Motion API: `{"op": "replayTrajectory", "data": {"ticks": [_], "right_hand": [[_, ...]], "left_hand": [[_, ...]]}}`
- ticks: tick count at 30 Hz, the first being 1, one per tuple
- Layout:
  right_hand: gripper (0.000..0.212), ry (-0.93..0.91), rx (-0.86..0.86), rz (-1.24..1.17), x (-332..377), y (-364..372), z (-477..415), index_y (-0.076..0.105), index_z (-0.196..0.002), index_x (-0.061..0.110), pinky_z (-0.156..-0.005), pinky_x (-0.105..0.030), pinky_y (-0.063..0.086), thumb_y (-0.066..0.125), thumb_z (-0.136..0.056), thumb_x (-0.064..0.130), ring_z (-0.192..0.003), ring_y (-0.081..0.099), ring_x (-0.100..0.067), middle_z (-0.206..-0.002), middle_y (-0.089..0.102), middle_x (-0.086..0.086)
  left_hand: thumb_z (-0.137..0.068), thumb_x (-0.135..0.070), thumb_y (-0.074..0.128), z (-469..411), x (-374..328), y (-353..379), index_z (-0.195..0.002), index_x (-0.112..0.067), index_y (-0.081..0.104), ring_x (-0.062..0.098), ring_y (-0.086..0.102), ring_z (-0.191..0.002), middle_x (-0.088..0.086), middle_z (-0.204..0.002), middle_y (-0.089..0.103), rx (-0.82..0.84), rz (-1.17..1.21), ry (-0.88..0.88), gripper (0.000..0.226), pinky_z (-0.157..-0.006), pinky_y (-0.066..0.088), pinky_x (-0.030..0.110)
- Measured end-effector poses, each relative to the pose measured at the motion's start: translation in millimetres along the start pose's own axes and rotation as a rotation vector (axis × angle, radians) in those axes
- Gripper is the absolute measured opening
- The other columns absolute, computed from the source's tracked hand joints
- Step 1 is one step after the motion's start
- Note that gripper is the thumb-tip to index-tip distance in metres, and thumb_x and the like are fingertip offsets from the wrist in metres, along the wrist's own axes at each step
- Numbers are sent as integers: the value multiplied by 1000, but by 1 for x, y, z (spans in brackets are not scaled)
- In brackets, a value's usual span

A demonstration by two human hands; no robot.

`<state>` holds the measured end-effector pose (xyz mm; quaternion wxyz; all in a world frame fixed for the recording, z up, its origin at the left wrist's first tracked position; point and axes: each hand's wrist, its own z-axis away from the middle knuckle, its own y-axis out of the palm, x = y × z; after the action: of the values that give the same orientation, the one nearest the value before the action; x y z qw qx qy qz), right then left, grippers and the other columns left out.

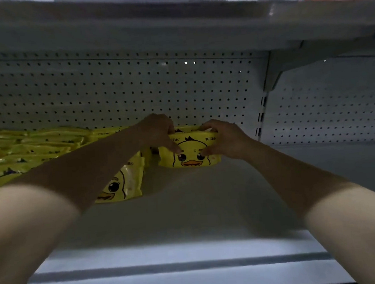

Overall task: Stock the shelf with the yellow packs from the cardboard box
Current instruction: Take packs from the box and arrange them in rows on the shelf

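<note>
Left forearm [41, 209] and right forearm [335, 208] fill the lower corners of the head view. Both are bare and reach up and inward toward frame centre. Below them, the pale front lip [170, 275] of the shelf [187, 213] runs across the bottom of frame.

Left hand [158, 130]: fingers curled over the top left edge of a yellow pack [191, 157], thumb down on its front face by the duck's eye. Right hand [223, 140]: same on the top right edge, fingers hooked over, thumb pressing the front. Both grip it. Pack sits between the two hands, upright, duck face toward camera, slightly right of frame centre. Bottom edge is on or just above the shelf deck, can't tell which.

Left of that: row of yellow packs [32, 147], packed tight with tops showing, running from the left edge of frame toward centre. The front pack [122, 182] faces camera and is partly covered by the left forearm. Narrow dark gap between that group and the held pack, so they look apart.

Behind: grey pegboard back panel [133, 90] with dotted holes. Upper shelf [128, 27] spans the top of frame, with its bracket [272, 74] at upper right. Lighting is dim and the frame edges are blurred.
</note>
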<state>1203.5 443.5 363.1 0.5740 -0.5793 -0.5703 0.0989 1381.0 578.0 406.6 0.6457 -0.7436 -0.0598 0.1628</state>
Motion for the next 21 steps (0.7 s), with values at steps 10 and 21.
{"op": "replayTrajectory", "data": {"ticks": [10,21], "right_hand": [[74,46,-34,31,-6,26,-36,55,-135,18,-86,-21,41,90,-70,28,-116,56,-19,-130,60,-5],[76,196,-175,172,8,41,-39,53,-133,16,-86,-32,48,89,-69,35,-108,56,-27,-121,53,-12]], "left_hand": [[-67,-60,80,-36,33,11,-110,-9,66,23,60,-95,7,-107,64,8,-69,-42,68,-77,51,31],[-65,-66,77,-48,40,12,-117,-20,64,29,55,-110,5,-113,63,-66,-226,-40,70,-91,48,39]]}}
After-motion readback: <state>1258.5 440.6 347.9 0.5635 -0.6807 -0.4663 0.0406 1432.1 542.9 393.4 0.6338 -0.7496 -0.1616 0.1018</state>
